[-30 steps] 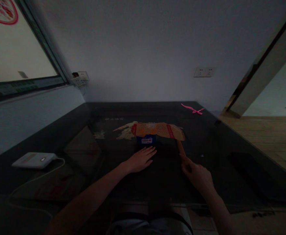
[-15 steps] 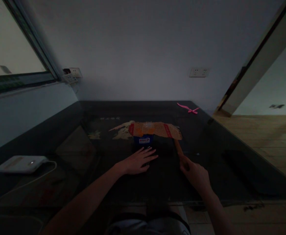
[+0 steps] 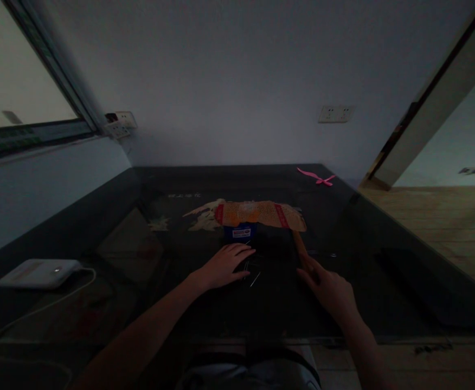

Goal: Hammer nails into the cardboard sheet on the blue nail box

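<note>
My left hand (image 3: 225, 265) rests on the dark tabletop, palm down, thumb apart from its slightly bent fingers. Beside its fingertips lie thin metal nails (image 3: 255, 279), a few partly under the hand. Just beyond stands a small blue box (image 3: 241, 232) with a white label. Across the box lies a torn strip of tan patterned cardboard (image 3: 262, 213) with red bands and a ragged left end. My right hand (image 3: 329, 287) is closed around the near end of a wooden handle (image 3: 300, 246). The handle's far end is hidden by the cardboard, so the tool's head cannot be made out.
A white power bank (image 3: 40, 273) with a cable lies at the left of the table (image 3: 205, 181). A pink ribbon (image 3: 316, 177) is at the back right. Thin metal pieces (image 3: 322, 253) lie right of the handle. Wall sockets (image 3: 337, 114) are behind; the room is dim.
My left hand's spread fingers have drawn together and shifted slightly left, uncovering nails on the table. My right hand stays on the wooden handle. The view has shifted slightly.
</note>
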{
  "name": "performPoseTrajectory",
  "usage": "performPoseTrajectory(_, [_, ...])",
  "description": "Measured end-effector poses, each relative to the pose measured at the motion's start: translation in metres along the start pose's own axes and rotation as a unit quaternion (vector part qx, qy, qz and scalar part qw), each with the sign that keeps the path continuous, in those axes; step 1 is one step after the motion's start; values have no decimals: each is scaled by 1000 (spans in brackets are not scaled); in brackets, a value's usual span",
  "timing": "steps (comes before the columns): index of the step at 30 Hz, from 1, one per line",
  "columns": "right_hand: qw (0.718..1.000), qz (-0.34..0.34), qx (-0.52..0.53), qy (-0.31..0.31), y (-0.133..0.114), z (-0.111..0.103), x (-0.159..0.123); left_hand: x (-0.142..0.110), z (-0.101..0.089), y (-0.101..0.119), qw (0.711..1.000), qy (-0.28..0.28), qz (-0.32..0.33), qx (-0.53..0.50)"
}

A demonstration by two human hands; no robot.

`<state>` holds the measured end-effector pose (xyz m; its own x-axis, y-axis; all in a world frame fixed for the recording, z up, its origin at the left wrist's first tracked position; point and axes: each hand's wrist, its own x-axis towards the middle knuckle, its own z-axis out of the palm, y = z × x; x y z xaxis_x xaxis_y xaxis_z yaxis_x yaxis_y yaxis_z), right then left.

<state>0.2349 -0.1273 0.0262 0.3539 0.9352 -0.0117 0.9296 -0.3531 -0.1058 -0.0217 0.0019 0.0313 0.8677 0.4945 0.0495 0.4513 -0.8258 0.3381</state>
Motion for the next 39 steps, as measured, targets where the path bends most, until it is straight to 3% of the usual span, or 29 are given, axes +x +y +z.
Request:
performPoseTrajectory(10, [1000, 21, 0, 2, 0, 2, 1, -3, -8, -11, 1000, 2, -10, 7])
performPoseTrajectory(17, [1000, 15, -3, 2, 1, 3, 2, -2, -10, -4, 997, 22, -68, 18])
performPoseTrajectory(22, [996, 34, 14, 84, 1, 3, -3, -3, -9, 0, 997, 0, -69, 32])
performPoseTrajectory(25, [985, -63, 98, 128, -7, 4, -9, -4, -9, 2, 997, -9, -73, 40])
performPoseTrajectory(28, [966, -215, 132, 63, -26, 6, -15, -5, -10, 1, 995, -13, -80, 50])
performPoseTrajectory(30, [955, -274, 112, 20, -41, 6, -17, -5, -10, 1, 995, -8, -80, 61])
performPoseTrajectory(39, [938, -336, 80, 8, -75, 2, 4, -5, -12, 3, 990, -6, -97, 103])
